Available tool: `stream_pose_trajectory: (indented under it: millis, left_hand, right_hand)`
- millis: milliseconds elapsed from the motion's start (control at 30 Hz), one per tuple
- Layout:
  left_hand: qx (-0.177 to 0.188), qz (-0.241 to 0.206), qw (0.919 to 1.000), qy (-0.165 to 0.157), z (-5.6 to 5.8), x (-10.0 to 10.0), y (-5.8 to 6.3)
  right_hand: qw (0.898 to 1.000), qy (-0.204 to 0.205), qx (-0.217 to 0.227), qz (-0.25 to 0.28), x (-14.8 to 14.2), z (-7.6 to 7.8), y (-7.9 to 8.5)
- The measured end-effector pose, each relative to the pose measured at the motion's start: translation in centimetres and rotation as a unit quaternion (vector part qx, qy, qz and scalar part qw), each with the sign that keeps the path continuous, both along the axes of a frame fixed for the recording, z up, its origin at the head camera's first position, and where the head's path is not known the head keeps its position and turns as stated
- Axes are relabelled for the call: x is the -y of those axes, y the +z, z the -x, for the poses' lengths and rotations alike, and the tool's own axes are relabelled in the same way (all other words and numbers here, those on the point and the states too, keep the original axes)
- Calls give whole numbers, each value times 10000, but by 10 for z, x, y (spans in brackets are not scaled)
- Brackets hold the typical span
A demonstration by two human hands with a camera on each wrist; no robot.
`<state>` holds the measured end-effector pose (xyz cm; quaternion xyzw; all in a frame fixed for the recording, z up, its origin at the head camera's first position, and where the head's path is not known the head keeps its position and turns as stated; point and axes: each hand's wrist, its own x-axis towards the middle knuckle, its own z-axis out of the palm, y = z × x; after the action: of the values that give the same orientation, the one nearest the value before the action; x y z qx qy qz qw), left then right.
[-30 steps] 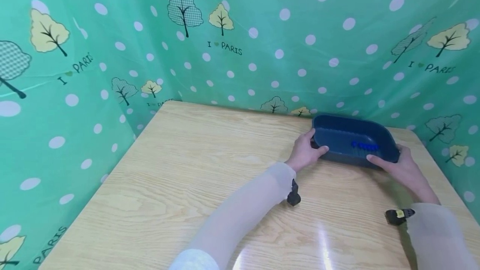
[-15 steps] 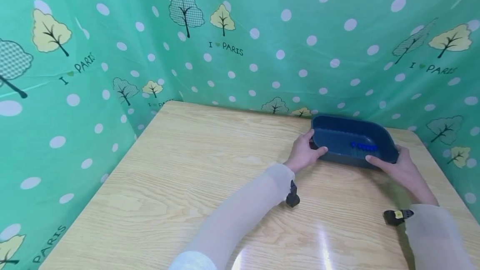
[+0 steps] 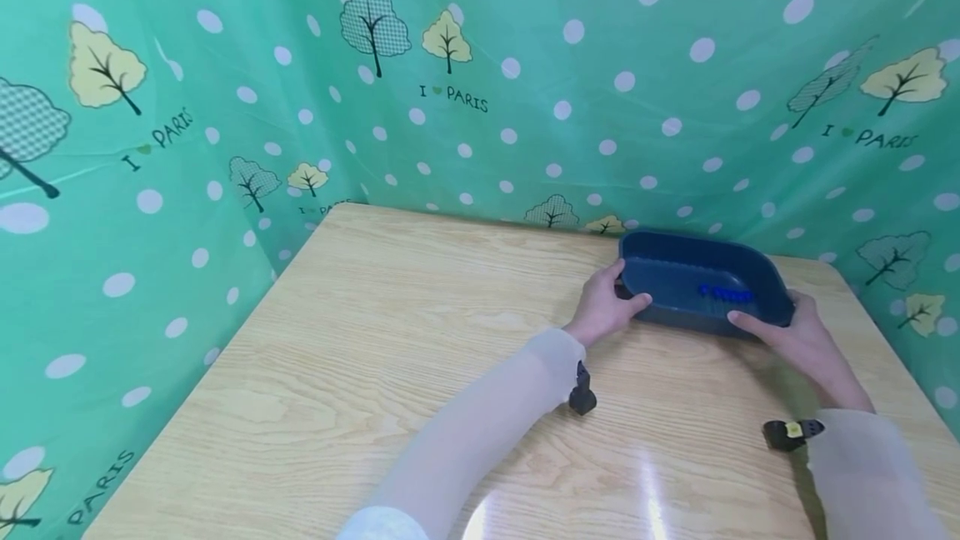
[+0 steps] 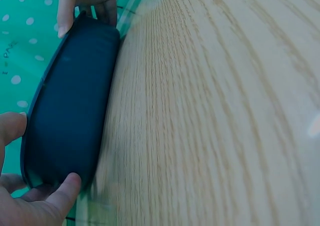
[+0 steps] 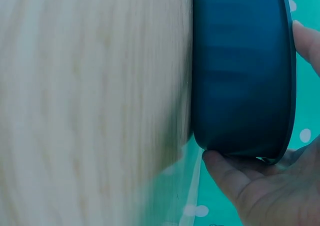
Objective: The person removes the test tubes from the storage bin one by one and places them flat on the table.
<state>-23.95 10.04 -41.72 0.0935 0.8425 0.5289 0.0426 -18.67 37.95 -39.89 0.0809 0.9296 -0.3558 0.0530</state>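
Two-handed hold: the step in hand is judged to be the steadying or shifting of the tray (image 3: 663,282), which is gripped at both ends; whether it is being lifted or set down cannot be told.
Left hand (image 3: 602,304): the tray's left end is held, the thumb laid against the near rim and the fingers curled round the end wall.
Right hand (image 3: 802,338): the right end is held likewise, with the thumb at the near rim and a fingertip pressed low on the end.
Next move: equal effort from both ends seems called for, with the rim kept level, lest the blue row (image 3: 725,294) inside be slid about, should it prove loose.
Tray's place: close to the far edge of the table (image 3: 390,340), by the far right corner, just beside the curtain (image 3: 487,82); whether the whole base is touched by the tabletop cannot be told.
Tray's look: dark blue, longer than wide, with rounded corners, upright walls and a thin lip; the outer walls are shown smooth in both wrist views.
Blue row: small bright lumps on the tray's floor, toward the right end; what they are cannot be made out.
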Motion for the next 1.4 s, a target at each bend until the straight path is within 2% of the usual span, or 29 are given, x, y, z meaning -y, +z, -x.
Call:
stream_pose_trajectory:
  millis: [433, 967, 1400]
  left_hand:
    - [-94, -84, 9999, -89, 0, 5, -2]
    - [23, -182, 9998, -32, -3, 9, 1]
    - [-42, -208, 9998, -29, -3, 13, 1]
  right_hand:
    - [10000, -53, -50, 26, 5, 1, 0]
    - [9999, 17, -65, -90, 8, 1, 1]
    - [9998, 50, -82, -182, 9, 3, -1]
